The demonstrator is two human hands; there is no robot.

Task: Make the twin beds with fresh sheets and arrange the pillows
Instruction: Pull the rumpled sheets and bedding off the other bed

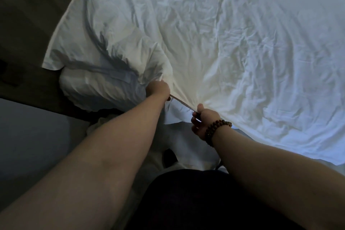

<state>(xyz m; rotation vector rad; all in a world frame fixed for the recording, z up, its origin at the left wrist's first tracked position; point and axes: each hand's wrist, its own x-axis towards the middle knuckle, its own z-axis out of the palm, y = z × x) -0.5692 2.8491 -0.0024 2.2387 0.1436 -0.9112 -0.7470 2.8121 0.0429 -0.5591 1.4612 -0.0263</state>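
Note:
A wrinkled white sheet (224,43) covers the bed and fills most of the view. My left hand (157,88) is closed on the sheet's edge near the bed's corner. My right hand (202,120), with a beaded bracelet on its wrist, grips the same edge a little to the right. The edge is stretched taut between the two hands, and creases fan out from both grips. A white pillow (97,87) lies at the left, partly under the sheet's loose corner. More white fabric (188,147) hangs below my hands.
A dark wooden headboard or wall panel (28,15) runs along the left. Grey floor (33,136) shows at the lower left. My dark clothing (196,201) fills the bottom centre, close to the bed's edge.

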